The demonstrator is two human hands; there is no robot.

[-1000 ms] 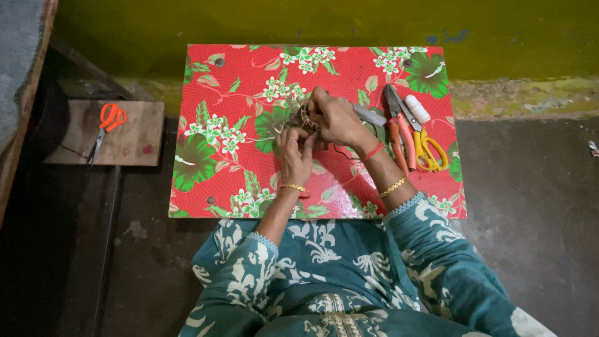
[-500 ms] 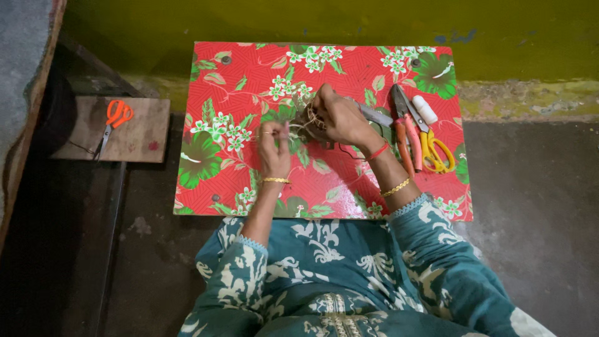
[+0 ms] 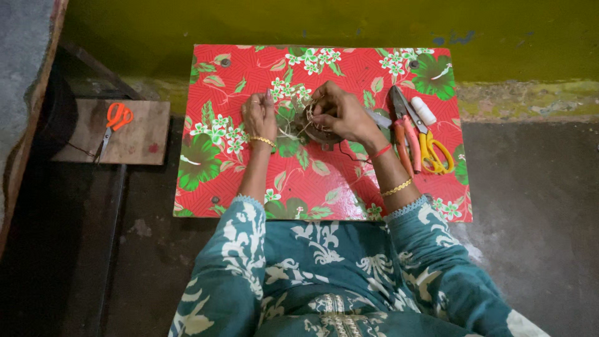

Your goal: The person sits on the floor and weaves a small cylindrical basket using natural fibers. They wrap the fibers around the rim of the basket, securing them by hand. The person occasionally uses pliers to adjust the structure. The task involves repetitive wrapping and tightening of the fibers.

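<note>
head view: both hands (image 3: 299,118) grip twine bundle (image 3: 307,125).

Red floral tabletop (image 3: 324,181); orange scissors (image 3: 116,117); yellow scissors (image 3: 432,150).

Obscured items, low table (image 3: 324,187)

Small twine-wound object (image 3: 307,125) mostly covered by right hand (image 3: 340,112); kind indeterminate. Grey tool (image 3: 378,118) beside it partly hidden behind the wrist.

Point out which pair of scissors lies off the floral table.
The orange-handled scissors, on the wooden board left of the table. The yellow-handled scissors lie on the table, beside the pliers.
</note>
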